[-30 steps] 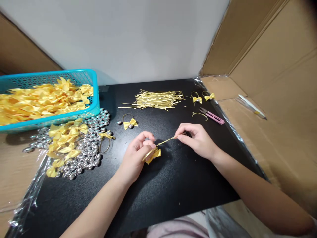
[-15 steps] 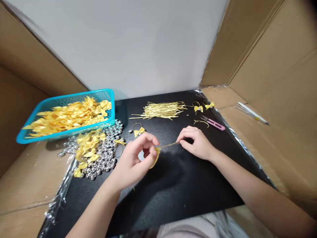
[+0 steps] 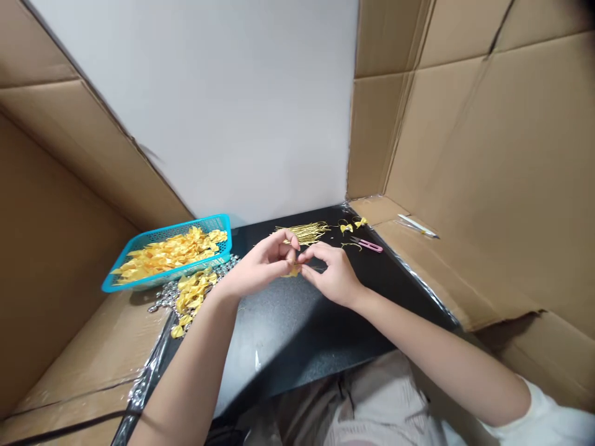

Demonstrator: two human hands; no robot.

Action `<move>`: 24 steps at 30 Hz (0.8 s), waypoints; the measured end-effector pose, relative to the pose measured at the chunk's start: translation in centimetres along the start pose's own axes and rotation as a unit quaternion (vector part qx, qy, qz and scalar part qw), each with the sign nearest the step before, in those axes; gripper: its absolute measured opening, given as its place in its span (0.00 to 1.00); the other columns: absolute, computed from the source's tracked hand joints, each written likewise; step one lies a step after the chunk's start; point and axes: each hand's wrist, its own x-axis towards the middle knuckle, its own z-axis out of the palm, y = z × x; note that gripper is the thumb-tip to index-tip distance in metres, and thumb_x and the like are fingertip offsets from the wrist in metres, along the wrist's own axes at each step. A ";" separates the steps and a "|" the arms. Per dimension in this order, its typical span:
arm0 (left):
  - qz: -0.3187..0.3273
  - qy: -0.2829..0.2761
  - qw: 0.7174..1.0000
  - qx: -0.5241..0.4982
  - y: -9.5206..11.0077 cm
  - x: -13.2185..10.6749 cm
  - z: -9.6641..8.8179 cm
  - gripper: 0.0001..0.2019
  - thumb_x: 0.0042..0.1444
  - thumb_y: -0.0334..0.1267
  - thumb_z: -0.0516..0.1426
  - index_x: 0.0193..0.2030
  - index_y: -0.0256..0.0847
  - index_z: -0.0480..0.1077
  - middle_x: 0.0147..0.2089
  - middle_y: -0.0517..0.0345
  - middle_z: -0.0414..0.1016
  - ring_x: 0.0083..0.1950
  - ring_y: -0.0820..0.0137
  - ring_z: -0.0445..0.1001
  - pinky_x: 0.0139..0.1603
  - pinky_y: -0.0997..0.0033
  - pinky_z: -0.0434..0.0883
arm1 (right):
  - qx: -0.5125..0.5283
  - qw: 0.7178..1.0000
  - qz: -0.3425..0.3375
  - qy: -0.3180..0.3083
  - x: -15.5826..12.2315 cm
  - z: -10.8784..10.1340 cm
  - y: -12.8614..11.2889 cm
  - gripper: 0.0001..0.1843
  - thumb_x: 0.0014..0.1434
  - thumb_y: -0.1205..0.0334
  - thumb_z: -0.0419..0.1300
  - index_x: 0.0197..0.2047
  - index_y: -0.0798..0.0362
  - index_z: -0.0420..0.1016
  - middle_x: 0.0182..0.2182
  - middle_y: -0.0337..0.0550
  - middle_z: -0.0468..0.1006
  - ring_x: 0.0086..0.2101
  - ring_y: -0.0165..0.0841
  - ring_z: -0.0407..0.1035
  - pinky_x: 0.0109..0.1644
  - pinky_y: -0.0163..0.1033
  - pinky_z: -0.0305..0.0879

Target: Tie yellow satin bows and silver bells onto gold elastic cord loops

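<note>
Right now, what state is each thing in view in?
Left hand: pinching the held yellow bow
Right hand: fingertips close by; grip unclear
Held yellow bow: partly hidden
Turquoise basket: upright, holding basket bows
Loose yellow bows: heaped outside the basket
Silver balls: scattered, partly covered
Gold strips: bundled loosely
Pink snips: lying down

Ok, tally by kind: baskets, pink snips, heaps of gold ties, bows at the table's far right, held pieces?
Blue basket: 1
Pink snips: 1
Heap of gold ties: 1
Yellow bows at far right: 2
Held yellow piece, mostly hidden: 1
Total: 6
</note>
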 end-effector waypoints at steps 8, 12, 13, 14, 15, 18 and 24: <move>-0.082 -0.057 0.990 0.095 0.5 -0.2 -0.1 0.07 0.51 0.35 0.57 0.37 0.40 0.64 0.26 0.67 0.64 0.27 0.77 0.59 0.29 0.76 0.56 | 0.160 0.936 0.233 -0.208 -0.3 -4.0 -2.0 0.07 0.52 0.60 0.65 0.30 0.55 0.74 0.27 0.39 0.76 0.32 0.31 0.70 0.44 0.41 0.67; -0.097 -0.073 0.986 0.118 -0.2 -0.7 -0.4 0.05 0.50 0.35 0.59 0.32 0.38 0.68 0.24 0.65 0.66 0.26 0.77 0.61 0.28 0.76 0.57 | 0.185 0.902 0.259 -0.292 0.6 -5.5 -1.5 0.09 0.49 0.60 0.68 0.29 0.57 0.76 0.24 0.39 0.77 0.29 0.30 0.71 0.42 0.40 0.68; -0.100 -0.072 0.985 0.121 -0.5 -0.8 -0.5 0.05 0.50 0.36 0.60 0.31 0.37 0.69 0.24 0.65 0.66 0.25 0.77 0.60 0.27 0.76 0.57 | 0.188 0.899 0.262 -0.297 0.8 -5.5 -1.1 0.09 0.49 0.60 0.68 0.29 0.57 0.76 0.25 0.40 0.77 0.29 0.30 0.71 0.42 0.40 0.68; -0.103 -0.070 0.985 0.122 -0.9 -0.9 -0.6 0.05 0.51 0.37 0.59 0.31 0.37 0.69 0.23 0.65 0.66 0.25 0.77 0.60 0.26 0.76 0.56 | 0.190 0.899 0.263 -0.294 0.9 -5.4 -0.6 0.09 0.49 0.60 0.67 0.30 0.56 0.75 0.26 0.40 0.78 0.30 0.31 0.71 0.43 0.40 0.68; -0.106 -0.066 0.985 0.121 -1.2 -1.0 -0.7 0.06 0.51 0.38 0.59 0.31 0.37 0.70 0.23 0.65 0.65 0.24 0.77 0.59 0.26 0.76 0.56 | 0.192 0.902 0.262 -0.285 1.0 -5.0 0.0 0.08 0.49 0.60 0.67 0.31 0.56 0.75 0.29 0.41 0.79 0.32 0.31 0.72 0.44 0.40 0.68; -0.106 -0.059 0.986 0.111 -2.0 -0.9 -1.2 0.07 0.53 0.39 0.59 0.32 0.37 0.70 0.22 0.66 0.64 0.24 0.77 0.59 0.26 0.77 0.56 | 0.200 0.915 0.250 -0.246 0.9 -3.0 1.9 0.11 0.49 0.64 0.67 0.38 0.53 0.75 0.38 0.41 0.79 0.41 0.32 0.71 0.50 0.41 0.66; -0.109 -0.053 0.984 0.127 -2.3 0.1 -2.9 0.09 0.56 0.41 0.59 0.33 0.37 0.72 0.22 0.65 0.65 0.24 0.77 0.58 0.25 0.77 0.55 | 0.256 0.902 0.249 -0.245 0.3 0.7 4.5 0.07 0.55 0.62 0.61 0.38 0.54 0.76 0.36 0.41 0.81 0.37 0.30 0.72 0.49 0.40 0.66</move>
